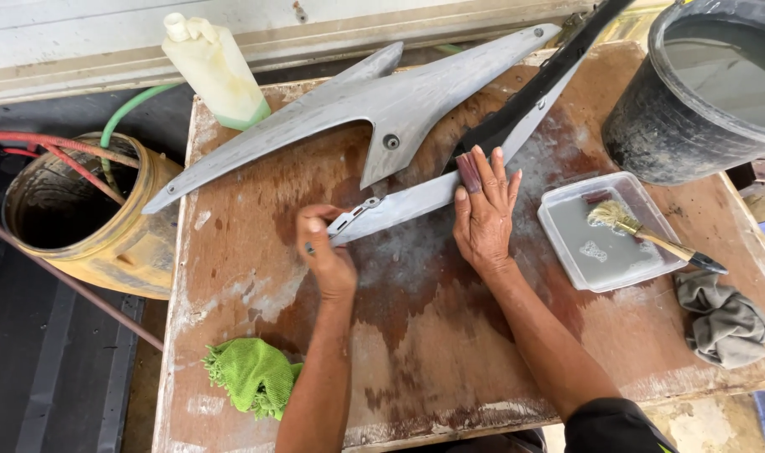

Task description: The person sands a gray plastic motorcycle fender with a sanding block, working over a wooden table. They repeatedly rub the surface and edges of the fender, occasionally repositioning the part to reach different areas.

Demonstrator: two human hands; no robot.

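A worn, water-stained wooden desk (449,369) stands in flat daylight against a pale grey wall ledge (105,59), with dark ribbed flooring (55,369) to one side and rough pale ground beneath.

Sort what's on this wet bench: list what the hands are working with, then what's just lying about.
In use:
- long narrow grey plastic panel, held at its end by the left hand
- small reddish-brown sanding piece under the right hand

Lying about:
- large grey fin-shaped panel
- green cloth
- grey rag
- clear tray with brush
- black bucket
- pale bottle
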